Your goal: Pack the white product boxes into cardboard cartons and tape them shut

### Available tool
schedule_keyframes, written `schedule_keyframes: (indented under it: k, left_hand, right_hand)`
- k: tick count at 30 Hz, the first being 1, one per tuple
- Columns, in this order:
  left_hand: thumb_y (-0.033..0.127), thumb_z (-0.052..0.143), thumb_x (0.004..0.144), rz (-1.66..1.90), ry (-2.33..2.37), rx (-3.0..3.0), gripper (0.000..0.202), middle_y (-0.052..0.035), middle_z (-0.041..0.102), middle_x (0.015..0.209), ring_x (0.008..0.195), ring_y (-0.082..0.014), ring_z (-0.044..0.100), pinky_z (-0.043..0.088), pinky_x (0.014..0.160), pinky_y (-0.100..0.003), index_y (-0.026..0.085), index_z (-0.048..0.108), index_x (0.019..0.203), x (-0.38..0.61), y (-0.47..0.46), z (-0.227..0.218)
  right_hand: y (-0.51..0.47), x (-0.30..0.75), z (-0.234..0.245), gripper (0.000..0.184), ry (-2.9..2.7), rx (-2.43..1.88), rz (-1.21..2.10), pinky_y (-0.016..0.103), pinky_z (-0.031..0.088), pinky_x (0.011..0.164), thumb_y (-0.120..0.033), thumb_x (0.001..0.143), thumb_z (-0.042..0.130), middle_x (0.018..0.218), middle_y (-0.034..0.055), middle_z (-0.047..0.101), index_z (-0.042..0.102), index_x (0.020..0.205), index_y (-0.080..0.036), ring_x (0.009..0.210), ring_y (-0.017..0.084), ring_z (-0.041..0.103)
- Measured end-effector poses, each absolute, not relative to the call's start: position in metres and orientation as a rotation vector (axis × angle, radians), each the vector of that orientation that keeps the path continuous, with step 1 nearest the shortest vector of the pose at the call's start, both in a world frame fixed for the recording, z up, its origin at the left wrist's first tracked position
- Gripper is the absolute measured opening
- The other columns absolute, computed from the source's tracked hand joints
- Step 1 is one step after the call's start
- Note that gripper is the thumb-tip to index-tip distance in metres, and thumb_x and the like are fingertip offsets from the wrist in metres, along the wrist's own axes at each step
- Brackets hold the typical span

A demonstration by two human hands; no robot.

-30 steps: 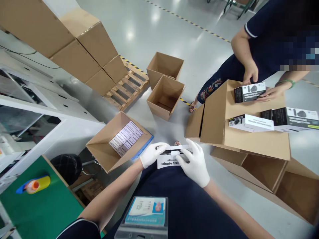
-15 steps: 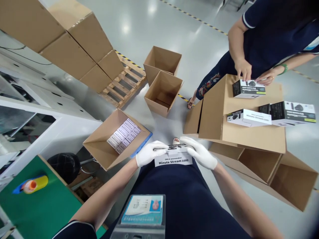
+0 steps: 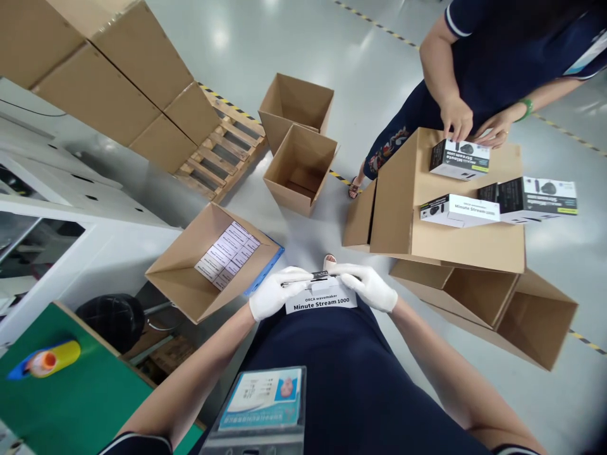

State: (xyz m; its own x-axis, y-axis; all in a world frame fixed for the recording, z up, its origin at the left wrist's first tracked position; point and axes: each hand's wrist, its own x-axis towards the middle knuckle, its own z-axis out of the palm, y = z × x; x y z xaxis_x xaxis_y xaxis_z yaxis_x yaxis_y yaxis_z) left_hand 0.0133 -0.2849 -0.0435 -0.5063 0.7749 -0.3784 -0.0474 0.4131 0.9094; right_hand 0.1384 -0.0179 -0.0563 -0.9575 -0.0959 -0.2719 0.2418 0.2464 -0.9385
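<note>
Both my hands wear white gloves and hold one small product box [image 3: 320, 298] against my waist; its white side reads "Minute Stream 1000". My left hand [image 3: 274, 292] grips its left end, fingers curled over the top. My right hand [image 3: 368, 285] grips its right end the same way. To the left, an open carton [image 3: 190, 281] holds a row of several identical white boxes. To the right, a closed carton top [image 3: 467, 243] carries three more product boxes [image 3: 459, 210].
A co-worker in dark clothes stands at the upper right, both hands [image 3: 458, 119] on one product box [image 3: 459, 159]. Two empty open cartons [image 3: 298, 167] sit on the floor ahead, by a wooden pallet [image 3: 222, 155] with stacked cartons. A green table [image 3: 85, 398] is at lower left.
My right hand has slid from the top middle of the box to its right end. The co-worker has shifted their box slightly. The view has drifted.
</note>
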Motion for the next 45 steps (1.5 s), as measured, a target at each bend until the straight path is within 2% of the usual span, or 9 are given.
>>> schedule_keyframes:
  k: [10,13,18,23,26,28,32,45]
  left_hand:
    - [0.047,0.059,0.1,1.195,1.801,0.645,0.039,-0.0071,0.07,0.136,0.131,-0.0256,0.061,0.045,0.118,-0.04,0.022,0.077,0.126,0.017,-0.287,-0.047]
    - [0.045,0.06,0.1,1.199,1.805,0.659,0.037,-0.0068,0.071,0.134,0.131,-0.025,0.061,0.044,0.119,-0.04,0.023,0.077,0.124,0.019,-0.288,-0.047]
    - [0.044,0.064,0.098,1.242,1.797,0.705,0.033,-0.0067,0.072,0.131,0.132,-0.0253,0.061,0.043,0.12,-0.04,0.024,0.079,0.121,0.024,-0.288,-0.048]
    - [0.043,0.062,0.1,1.253,1.797,0.701,0.035,-0.007,0.071,0.134,0.131,-0.0248,0.061,0.043,0.119,-0.04,0.024,0.078,0.124,0.025,-0.287,-0.05]
    - [0.043,0.061,0.1,1.236,1.811,0.707,0.034,-0.0071,0.072,0.133,0.131,-0.0251,0.061,0.044,0.119,-0.041,0.023,0.079,0.122,0.023,-0.286,-0.048]
    - [0.044,0.06,0.1,1.221,1.819,0.708,0.035,-0.0071,0.073,0.132,0.13,-0.0256,0.062,0.045,0.118,-0.042,0.023,0.079,0.121,0.022,-0.285,-0.045]
    - [0.047,0.057,0.101,1.219,1.811,0.684,0.04,-0.0079,0.073,0.132,0.128,-0.0264,0.063,0.046,0.117,-0.043,0.021,0.078,0.124,0.02,-0.286,-0.041]
    - [0.042,0.061,0.1,1.231,1.783,0.73,0.034,-0.0068,0.073,0.133,0.13,-0.0255,0.063,0.044,0.118,-0.04,0.023,0.079,0.121,0.021,-0.287,-0.043]
  right_hand:
    - [-0.012,0.134,-0.059,0.043,2.235,0.173,-1.672,0.041,0.055,0.104,-0.05,0.105,0.047,0.122,0.0028,0.078,0.077,0.122,-0.025,0.111,0.026,0.072]
    - [-0.016,0.141,-0.057,0.043,2.251,0.203,-1.685,0.042,0.053,0.107,-0.05,0.105,0.046,0.127,0.0031,0.076,0.076,0.125,-0.026,0.117,0.027,0.07]
    - [-0.017,0.157,-0.058,0.048,2.276,0.06,-1.769,0.047,0.044,0.119,-0.05,0.107,0.04,0.141,0.0051,0.068,0.07,0.136,-0.025,0.135,0.028,0.06]
    - [-0.004,0.144,-0.059,0.048,2.297,0.021,-1.654,0.046,0.05,0.113,-0.054,0.105,0.044,0.132,0.0063,0.073,0.071,0.133,-0.026,0.124,0.027,0.067]
    - [0.004,0.129,-0.058,0.058,2.268,-0.178,-1.649,0.048,0.045,0.117,-0.063,0.102,0.046,0.139,0.0084,0.068,0.067,0.139,-0.024,0.133,0.028,0.06]
    - [0.007,0.122,-0.057,0.062,2.175,-0.285,-1.682,0.047,0.046,0.116,-0.066,0.102,0.044,0.14,0.0083,0.067,0.065,0.142,-0.023,0.133,0.028,0.06]
    - [0.006,0.119,-0.057,0.057,2.073,-0.266,-1.711,0.042,0.051,0.109,-0.062,0.104,0.042,0.131,0.0059,0.073,0.067,0.139,-0.024,0.12,0.025,0.067]
    - [-0.006,0.126,-0.049,0.054,2.132,-0.264,-1.637,0.042,0.046,0.115,-0.055,0.106,0.038,0.144,0.0053,0.065,0.065,0.142,-0.025,0.13,0.026,0.062]
